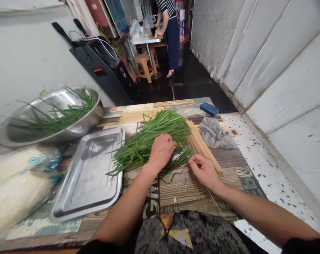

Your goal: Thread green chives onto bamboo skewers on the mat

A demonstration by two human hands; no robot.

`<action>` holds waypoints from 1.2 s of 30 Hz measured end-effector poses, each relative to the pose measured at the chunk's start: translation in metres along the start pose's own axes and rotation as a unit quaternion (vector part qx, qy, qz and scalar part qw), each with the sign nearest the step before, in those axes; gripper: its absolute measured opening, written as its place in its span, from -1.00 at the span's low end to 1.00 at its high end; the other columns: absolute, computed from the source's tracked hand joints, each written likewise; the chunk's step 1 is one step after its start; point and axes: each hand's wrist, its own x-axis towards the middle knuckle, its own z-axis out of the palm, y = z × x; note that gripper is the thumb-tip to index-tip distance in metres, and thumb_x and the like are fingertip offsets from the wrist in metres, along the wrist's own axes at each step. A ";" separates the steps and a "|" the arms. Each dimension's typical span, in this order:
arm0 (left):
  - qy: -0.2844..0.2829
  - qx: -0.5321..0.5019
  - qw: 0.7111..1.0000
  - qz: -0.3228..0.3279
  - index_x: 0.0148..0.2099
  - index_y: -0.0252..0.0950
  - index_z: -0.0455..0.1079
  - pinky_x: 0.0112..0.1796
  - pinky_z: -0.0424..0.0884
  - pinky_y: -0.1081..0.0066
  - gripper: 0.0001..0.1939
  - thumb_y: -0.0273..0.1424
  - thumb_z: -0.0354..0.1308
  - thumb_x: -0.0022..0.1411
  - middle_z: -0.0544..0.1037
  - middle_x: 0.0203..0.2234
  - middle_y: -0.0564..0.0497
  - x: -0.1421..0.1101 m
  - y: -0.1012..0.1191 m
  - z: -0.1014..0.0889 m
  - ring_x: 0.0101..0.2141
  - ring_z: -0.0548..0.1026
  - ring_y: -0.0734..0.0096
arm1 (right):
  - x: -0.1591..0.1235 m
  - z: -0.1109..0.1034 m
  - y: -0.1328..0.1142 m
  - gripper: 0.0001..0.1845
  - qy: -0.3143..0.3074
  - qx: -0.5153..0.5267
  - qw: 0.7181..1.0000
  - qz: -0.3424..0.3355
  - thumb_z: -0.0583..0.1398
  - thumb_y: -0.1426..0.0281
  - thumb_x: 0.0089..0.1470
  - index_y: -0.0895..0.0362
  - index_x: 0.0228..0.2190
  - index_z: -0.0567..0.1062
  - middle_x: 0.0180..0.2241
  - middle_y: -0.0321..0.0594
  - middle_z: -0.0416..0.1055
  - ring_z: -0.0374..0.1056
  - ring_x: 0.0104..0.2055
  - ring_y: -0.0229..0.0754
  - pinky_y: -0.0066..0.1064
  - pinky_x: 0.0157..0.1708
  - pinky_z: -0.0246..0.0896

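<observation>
My left hand (162,150) lies over the near side of a pile of green garlic chives (160,128), its fingers curled onto the stalks. Close by, a small bunch of chives (179,160) extends toward my right hand (205,171). The right thumb and forefinger are pinched at the bunch's end, apparently on a thin bamboo skewer (215,203) whose tail sticks out below the hand; the exact grip is partly hidden. Beyond that hand, a bundle of bamboo skewers (202,144) lies alongside the pile.
To the left are a metal tray (120,169), a steel bowl (96,113) holding more chives, and a plastic-wrapped pale package (22,187). A grey cloth (215,132) and a blue box (209,108) lie at the right. Farther back, a person (170,38) stands at a small table (141,42).
</observation>
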 end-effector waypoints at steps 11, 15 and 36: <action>0.057 -0.183 0.971 -0.145 -0.32 -0.24 0.53 -0.21 0.37 0.40 -0.91 -0.45 0.19 0.13 0.58 -0.40 0.05 -0.002 0.008 -0.006 -0.35 0.48 0.41 | 0.000 0.000 -0.003 -0.78 0.001 0.005 1.000 -0.002 0.07 0.26 -0.05 0.13 -0.60 0.32 -0.68 -0.37 0.18 0.08 -0.63 -0.35 -0.51 -0.63 -0.04; 0.052 -0.211 0.962 -0.167 -0.27 -0.24 0.55 -0.24 0.38 0.42 -0.88 -0.45 0.20 0.11 0.57 -0.42 0.06 -0.003 0.008 -0.007 -0.38 0.47 0.44 | 0.000 0.000 -0.003 -0.78 -0.003 0.009 1.000 -0.001 0.06 0.26 -0.05 0.13 -0.59 0.32 -0.67 -0.37 0.19 0.10 -0.62 -0.34 -0.50 -0.61 -0.02; 0.037 -0.221 0.961 -0.159 -0.23 -0.24 0.57 -0.17 0.40 0.39 -0.83 -0.44 0.17 0.15 0.60 -0.35 0.01 -0.002 0.007 -0.007 -0.29 0.52 0.39 | 0.000 0.000 -0.005 -0.78 -0.009 0.003 1.000 -0.002 0.06 0.27 -0.05 0.12 -0.60 0.33 -0.67 -0.38 0.17 0.07 -0.64 -0.35 -0.51 -0.63 -0.03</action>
